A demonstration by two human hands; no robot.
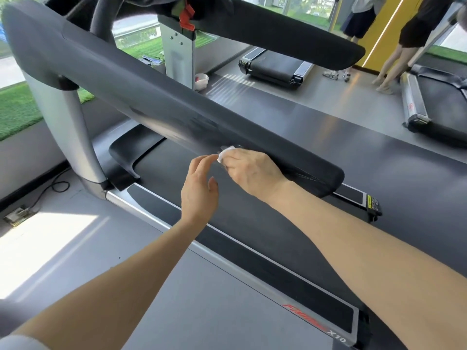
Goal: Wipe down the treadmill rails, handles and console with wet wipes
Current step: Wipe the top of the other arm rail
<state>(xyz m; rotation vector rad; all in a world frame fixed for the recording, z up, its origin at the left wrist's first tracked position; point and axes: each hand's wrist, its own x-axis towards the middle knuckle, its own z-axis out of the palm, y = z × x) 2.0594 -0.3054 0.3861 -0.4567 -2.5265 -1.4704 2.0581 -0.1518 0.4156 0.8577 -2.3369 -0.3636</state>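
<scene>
Fingers of your right hand (249,170) curled around a small crumpled white wet wipe (225,154), pressing it against the lower edge of the long dark grey padded treadmill handrail (161,107), near its rounded end. Your left hand (199,190) hovered just beside the wipe, fingers relaxed and slightly spread, gripping nothing, above the black running belt (252,218) and silver side rail (227,263).

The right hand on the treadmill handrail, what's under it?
A white wet wipe, bunched against the black handrail. Only its edge shows past the right hand; the rest is covered.
</scene>
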